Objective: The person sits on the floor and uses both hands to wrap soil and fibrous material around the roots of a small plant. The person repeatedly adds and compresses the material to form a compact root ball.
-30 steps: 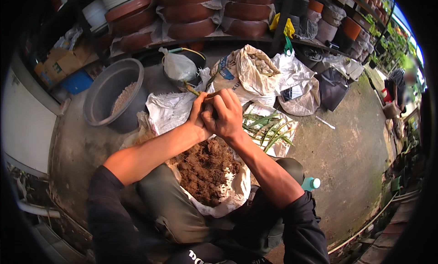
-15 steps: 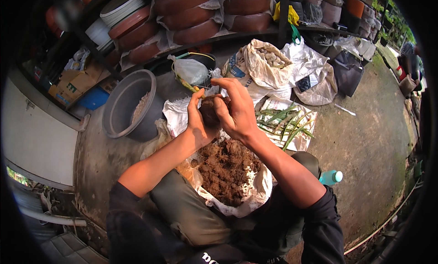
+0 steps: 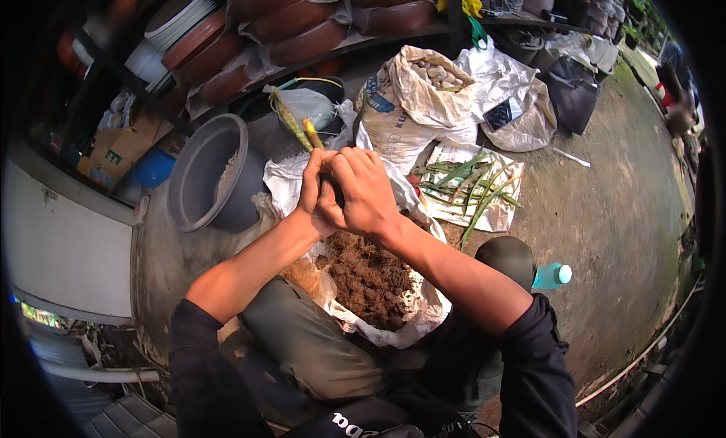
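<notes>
Plant (image 3: 290, 120) shows mottled green and yellow-orange stubs.

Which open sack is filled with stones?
The tall beige sack with a blue patch; the sack nearest the wearer holds brown fibrous material instead.

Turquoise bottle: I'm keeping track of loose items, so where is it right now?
In the head view, the turquoise bottle is right of centre, on the concrete floor just beside the person's right knee.
</notes>
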`<control>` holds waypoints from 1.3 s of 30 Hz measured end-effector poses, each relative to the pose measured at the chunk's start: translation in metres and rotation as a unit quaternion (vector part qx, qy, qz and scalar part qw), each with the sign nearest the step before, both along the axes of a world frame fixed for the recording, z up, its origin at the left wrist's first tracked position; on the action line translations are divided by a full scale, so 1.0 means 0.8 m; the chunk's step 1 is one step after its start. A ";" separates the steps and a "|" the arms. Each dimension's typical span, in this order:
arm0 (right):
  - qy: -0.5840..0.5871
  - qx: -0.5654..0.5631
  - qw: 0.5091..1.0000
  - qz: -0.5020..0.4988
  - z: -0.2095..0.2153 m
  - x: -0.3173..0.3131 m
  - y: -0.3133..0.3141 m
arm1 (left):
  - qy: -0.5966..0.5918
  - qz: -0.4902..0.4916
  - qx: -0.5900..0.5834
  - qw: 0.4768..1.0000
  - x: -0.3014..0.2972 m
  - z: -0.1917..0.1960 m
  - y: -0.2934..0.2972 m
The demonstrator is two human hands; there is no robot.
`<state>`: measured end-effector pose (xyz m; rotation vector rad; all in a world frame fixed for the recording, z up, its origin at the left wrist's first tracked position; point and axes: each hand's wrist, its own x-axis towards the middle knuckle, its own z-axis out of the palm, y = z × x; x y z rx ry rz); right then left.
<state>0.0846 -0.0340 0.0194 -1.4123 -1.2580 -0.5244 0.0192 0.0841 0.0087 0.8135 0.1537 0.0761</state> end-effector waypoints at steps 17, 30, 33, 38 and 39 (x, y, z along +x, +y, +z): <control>0.436 -0.103 0.893 0.050 -0.037 0.103 -0.017 | 0.110 0.059 0.009 0.992 -0.004 0.040 -0.028; 0.180 -0.669 0.714 -0.096 -0.379 0.009 -0.117 | 0.084 0.026 0.053 0.995 -0.014 0.020 -0.037; 0.138 -0.526 0.819 -0.184 -0.457 -0.074 -0.146 | 0.086 0.042 0.053 0.994 -0.024 0.032 -0.037; 0.218 -0.395 0.867 -0.210 -0.454 -0.120 -0.126 | 0.113 0.058 0.055 0.990 -0.047 0.038 -0.019; 0.237 -0.381 0.869 -0.206 -0.446 -0.115 -0.123 | 0.110 0.062 0.058 0.990 -0.050 0.040 -0.018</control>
